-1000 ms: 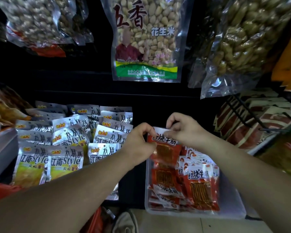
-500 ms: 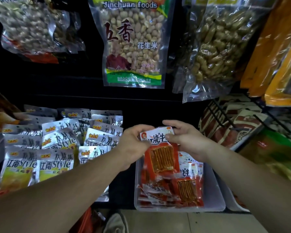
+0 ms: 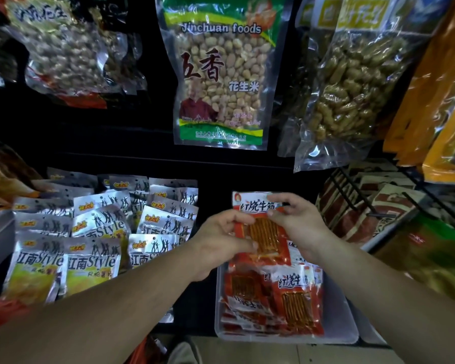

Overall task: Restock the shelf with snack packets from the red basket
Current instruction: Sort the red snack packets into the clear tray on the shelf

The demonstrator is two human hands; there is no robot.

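Both hands held one red snack packet (image 3: 260,227) upright above the clear tray (image 3: 336,321) of matching red packets (image 3: 294,298). The left hand (image 3: 221,240) pinched its left edge, and the right hand (image 3: 297,222) gripped its upper right corner. Silver packets (image 3: 90,232) lay on the shelf just left.

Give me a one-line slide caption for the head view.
Left hand and right hand hold a red snack packet over a clear tray of matching packets, beside silver packets, below hanging peanut bags.
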